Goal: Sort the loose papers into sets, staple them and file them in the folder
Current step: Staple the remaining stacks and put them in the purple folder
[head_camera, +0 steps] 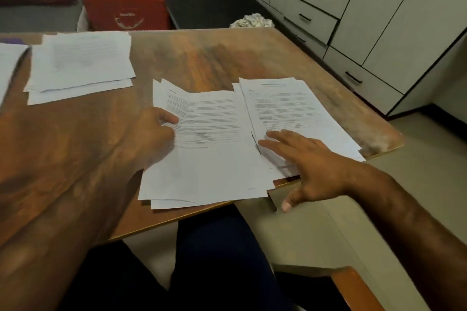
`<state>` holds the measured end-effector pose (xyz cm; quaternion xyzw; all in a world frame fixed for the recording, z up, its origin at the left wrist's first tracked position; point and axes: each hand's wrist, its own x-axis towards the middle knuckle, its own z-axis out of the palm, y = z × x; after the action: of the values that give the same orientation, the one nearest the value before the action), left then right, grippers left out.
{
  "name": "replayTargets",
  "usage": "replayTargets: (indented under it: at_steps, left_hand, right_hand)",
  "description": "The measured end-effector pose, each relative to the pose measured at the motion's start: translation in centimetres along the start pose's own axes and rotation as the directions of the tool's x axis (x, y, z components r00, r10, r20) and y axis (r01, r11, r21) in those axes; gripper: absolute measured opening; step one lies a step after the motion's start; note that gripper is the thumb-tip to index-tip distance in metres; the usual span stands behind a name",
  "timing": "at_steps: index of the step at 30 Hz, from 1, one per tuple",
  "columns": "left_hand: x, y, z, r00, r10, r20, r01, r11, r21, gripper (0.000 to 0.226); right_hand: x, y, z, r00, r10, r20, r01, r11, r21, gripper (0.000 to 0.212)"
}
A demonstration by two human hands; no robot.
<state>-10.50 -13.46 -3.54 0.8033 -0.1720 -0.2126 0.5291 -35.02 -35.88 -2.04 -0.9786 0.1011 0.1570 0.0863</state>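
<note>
left hand point(156, 131) is pinching the left edge of the middle stack point(209, 154) of printed papers, thumb lying on the top sheet and the other fingers hidden under it. this stack is sitting at the near edge of the wooden table point(202, 58), its lowest sheets poking over that edge. right hand point(313, 166) is lying open, fingers straight and spread, pressing on the near end of the right stack point(290, 108), which is sitting just beside the middle one toward the table's right edge; its thumb is hanging past the near edge. a third stack point(80, 65) is lying well apart by the far edge, to the left. a red box point(126, 10) is standing beyond that edge.
</note>
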Motion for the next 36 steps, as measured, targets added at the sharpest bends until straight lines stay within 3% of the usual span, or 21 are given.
replayTargets:
  at_steps: [4, 8, 13, 16, 21, 23, 30, 36]
  left_hand:
    - [-0.8, 0.5, -0.3, 1.000, 0.004, 0.000, -0.004, 0.999, 0.042, 0.029]
    - [-0.6, 0.1, -1.4, 1.000, -0.005, -0.023, 0.006, 0.999, 0.048, 0.026]
    - [-0.9, 0.0, -1.9, 1.000, -0.016, -0.003, 0.016, 1.000, 0.013, 0.026]
    - [-0.7, -0.2, -1.8, 1.000, -0.006, -0.010, 0.006, 1.000, 0.020, 0.026]
    - [-0.2, -0.7, -1.9, 1.000, -0.004, -0.019, 0.005, 1.000, 0.021, 0.026]
    - [-0.1, -0.8, -2.1, 1.000, 0.002, -0.008, -0.001, 0.999, 0.043, 0.025]
    - [-0.5, -0.7, -2.2, 1.000, 0.023, -0.013, -0.021, 0.994, 0.110, 0.025]
    - [-0.6, -0.8, -2.2, 0.998, 0.063, -0.015, -0.059, 0.985, 0.161, 0.023]
  right_hand:
    - [-0.6, 1.5, 1.2, 0.996, 0.034, -0.081, -0.034, 0.999, -0.003, 0.110]
    - [-0.5, 3.9, 0.8, 0.994, 0.000, -0.105, 0.033, 0.948, 0.315, 0.088]
    - [-0.6, 5.2, 0.9, 0.992, 0.002, -0.125, 0.077, 0.775, 0.627, 0.059]
    - [-0.4, 5.1, 1.2, 0.989, 0.049, -0.139, 0.048, 0.785, 0.618, 0.055]
    - [0.2, 3.6, 2.4, 0.970, 0.141, -0.200, -0.045, 0.906, 0.421, 0.085]
    - [0.6, 2.8, 2.7, 0.957, 0.164, -0.239, -0.075, 0.937, 0.341, 0.086]
    - [0.8, 1.6, 2.1, 0.920, 0.255, -0.297, -0.085, 0.871, 0.485, 0.048]
    - [1.0, 1.3, 2.7, 0.877, 0.353, -0.326, -0.090, 0.786, 0.611, 0.047]
